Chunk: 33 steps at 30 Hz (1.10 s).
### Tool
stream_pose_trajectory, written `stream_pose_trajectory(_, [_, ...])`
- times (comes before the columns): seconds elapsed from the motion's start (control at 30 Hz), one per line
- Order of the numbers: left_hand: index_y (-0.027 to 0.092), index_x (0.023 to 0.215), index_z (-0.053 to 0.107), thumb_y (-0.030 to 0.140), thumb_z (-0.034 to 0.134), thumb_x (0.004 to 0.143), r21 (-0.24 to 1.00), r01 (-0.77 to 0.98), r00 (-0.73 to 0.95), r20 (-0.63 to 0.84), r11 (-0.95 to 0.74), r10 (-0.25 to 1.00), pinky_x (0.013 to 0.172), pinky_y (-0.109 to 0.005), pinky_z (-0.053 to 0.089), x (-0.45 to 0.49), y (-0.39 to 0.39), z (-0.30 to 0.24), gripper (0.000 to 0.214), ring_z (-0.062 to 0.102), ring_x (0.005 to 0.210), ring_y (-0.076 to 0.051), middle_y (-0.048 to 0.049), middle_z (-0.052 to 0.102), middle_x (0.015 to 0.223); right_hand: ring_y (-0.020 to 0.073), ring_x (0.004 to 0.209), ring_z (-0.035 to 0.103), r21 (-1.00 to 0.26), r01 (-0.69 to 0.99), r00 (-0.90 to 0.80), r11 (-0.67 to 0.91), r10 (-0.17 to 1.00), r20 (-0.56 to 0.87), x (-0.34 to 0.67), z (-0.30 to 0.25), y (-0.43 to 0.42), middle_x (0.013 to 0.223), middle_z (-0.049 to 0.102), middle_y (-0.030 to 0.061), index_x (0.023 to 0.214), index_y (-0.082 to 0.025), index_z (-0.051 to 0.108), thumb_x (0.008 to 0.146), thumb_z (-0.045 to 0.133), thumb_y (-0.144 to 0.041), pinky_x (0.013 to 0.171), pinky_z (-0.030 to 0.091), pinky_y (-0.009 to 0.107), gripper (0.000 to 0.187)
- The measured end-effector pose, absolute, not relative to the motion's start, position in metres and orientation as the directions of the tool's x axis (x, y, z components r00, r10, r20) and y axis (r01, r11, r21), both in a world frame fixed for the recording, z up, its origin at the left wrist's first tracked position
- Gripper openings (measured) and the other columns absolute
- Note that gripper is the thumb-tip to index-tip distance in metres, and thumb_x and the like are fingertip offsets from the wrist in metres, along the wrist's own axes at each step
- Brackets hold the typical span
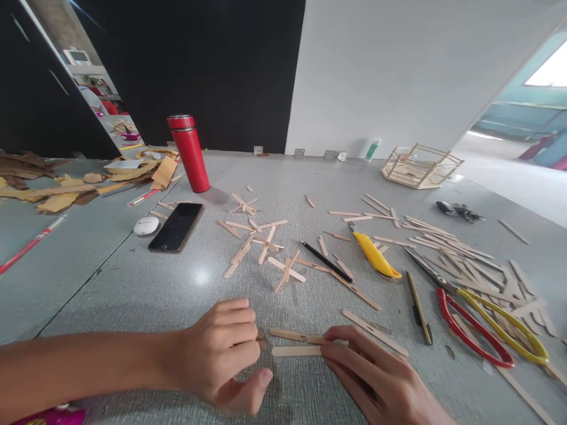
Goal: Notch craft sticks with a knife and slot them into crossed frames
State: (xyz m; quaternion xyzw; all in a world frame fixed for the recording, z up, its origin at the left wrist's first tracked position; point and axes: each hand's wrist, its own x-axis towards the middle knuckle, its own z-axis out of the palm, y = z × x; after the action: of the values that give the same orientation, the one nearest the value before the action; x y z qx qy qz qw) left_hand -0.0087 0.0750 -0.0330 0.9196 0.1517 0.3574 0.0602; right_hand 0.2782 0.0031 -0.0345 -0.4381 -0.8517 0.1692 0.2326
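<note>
My left hand (225,354) rests on the grey table near its front edge, fingers curled inward against the ends of small wooden stick pieces (260,337). My right hand (376,378) lies beside it, fingertips pressed on the right end of a flat wooden craft stick (295,351). A second stick (295,335) lies just behind that one. Several glued stick crosses (287,270) are scattered further back in the middle.
A yellow utility knife (375,255), a black pen (325,261) and red-and-yellow-handled scissors (482,321) lie to the right among loose sticks (469,260). A red flask (189,153), phone (176,227) and white case (146,225) stand left. A stick frame (419,166) sits far right.
</note>
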Motion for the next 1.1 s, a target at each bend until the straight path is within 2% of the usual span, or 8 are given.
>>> stream_pose_trajectory(0.13, [0.022,0.06,0.052,0.022,0.051,0.093,0.195,0.205,0.704,0.652,-0.959,0.282,0.05,-0.032,0.032,-0.006,0.074,-0.035,0.032,0.034,0.054,-0.016,0.0013,0.044,0.055,0.0202,0.094,0.075,-0.468,0.671,-0.521,0.576,0.814,0.256,0.279,-0.036,0.002,0.121,0.063,0.0128,0.118,-0.023,0.064,0.106,0.046,-0.013,0.079,0.064,0.032,0.024])
stream_pose_trajectory(0.23, [0.013,0.093,0.07,0.021,0.054,0.095,0.202,0.174,0.772,0.579,-0.964,0.261,0.064,-0.032,0.048,-0.002,0.075,-0.031,0.018,0.05,0.07,-0.019,-0.0052,0.06,0.075,0.0205,0.095,0.075,-0.452,0.674,-0.517,0.585,0.81,0.277,0.279,-0.037,0.002,0.118,0.064,0.0122,0.118,-0.022,0.063,0.105,0.045,-0.011,0.081,0.065,0.032,0.025])
stream_pose_trajectory(0.33, [0.013,0.129,0.065,0.029,0.055,0.098,0.22,0.145,0.87,0.436,-0.965,0.23,0.083,-0.041,0.052,-0.002,0.077,-0.028,0.037,0.055,0.092,-0.026,-0.0128,0.064,0.103,0.0207,0.093,0.076,-0.437,0.676,-0.506,0.593,0.805,0.308,0.277,-0.036,0.002,0.113,0.065,0.0115,0.111,-0.021,0.062,0.104,0.045,-0.01,0.081,0.065,0.032,0.021])
stream_pose_trajectory(0.4, [0.015,0.137,0.061,0.038,0.054,0.1,0.256,0.15,0.905,0.354,-0.955,0.237,0.087,-0.046,0.052,-0.004,0.078,-0.028,0.045,0.053,0.1,-0.029,-0.0156,0.062,0.114,0.0207,0.092,0.076,-0.429,0.675,-0.491,0.6,0.799,0.346,0.275,-0.035,0.001,0.11,0.066,0.0115,0.109,-0.02,0.062,0.103,0.046,-0.009,0.079,0.065,0.031,0.02])
stream_pose_trajectory(0.6, [0.011,0.125,0.066,0.035,0.05,0.103,0.338,0.201,0.873,0.365,-0.919,0.325,0.091,-0.045,0.049,-0.005,0.078,-0.029,0.037,0.051,0.103,-0.029,-0.0153,0.061,0.112,0.0202,0.087,0.077,-0.4,0.689,-0.463,0.604,0.792,0.398,0.272,-0.036,0.001,0.108,0.067,0.0113,0.11,-0.019,0.063,0.101,0.047,-0.008,0.073,0.066,0.029,0.022])
stream_pose_trajectory(0.8, [0.011,0.13,0.064,0.033,0.052,0.102,0.283,0.199,0.851,0.424,-0.938,0.308,0.088,-0.046,0.051,-0.005,0.076,-0.029,0.037,0.049,0.103,-0.03,-0.016,0.058,0.115,0.0192,0.084,0.077,-0.412,0.691,-0.458,0.593,0.801,0.384,0.27,-0.034,0.003,0.104,0.067,0.0106,0.103,-0.019,0.064,0.101,0.045,-0.008,0.073,0.066,0.029,0.022])
stream_pose_trajectory(0.97, [0.01,0.092,0.069,0.021,0.056,0.099,0.239,0.286,0.772,0.516,-0.928,0.371,0.084,-0.044,0.05,-0.003,0.077,-0.033,0.019,0.05,0.099,-0.029,-0.0153,0.063,0.105,0.0198,0.084,0.077,-0.417,0.689,-0.453,0.592,0.802,0.39,0.269,-0.032,0.003,0.105,0.069,0.0111,0.106,-0.019,0.065,0.101,0.045,-0.008,0.071,0.065,0.028,0.023])
stream_pose_trajectory(1.1, [0.009,0.115,0.067,0.021,0.057,0.103,0.251,0.26,0.795,0.492,-0.932,0.354,0.085,-0.039,0.051,-0.002,0.077,-0.034,0.02,0.055,0.096,-0.025,-0.0109,0.068,0.104,0.0199,0.086,0.077,-0.432,0.671,-0.472,0.603,0.797,0.378,0.27,-0.03,0.003,0.105,0.069,0.011,0.105,-0.019,0.065,0.101,0.045,-0.007,0.074,0.065,0.029,0.024])
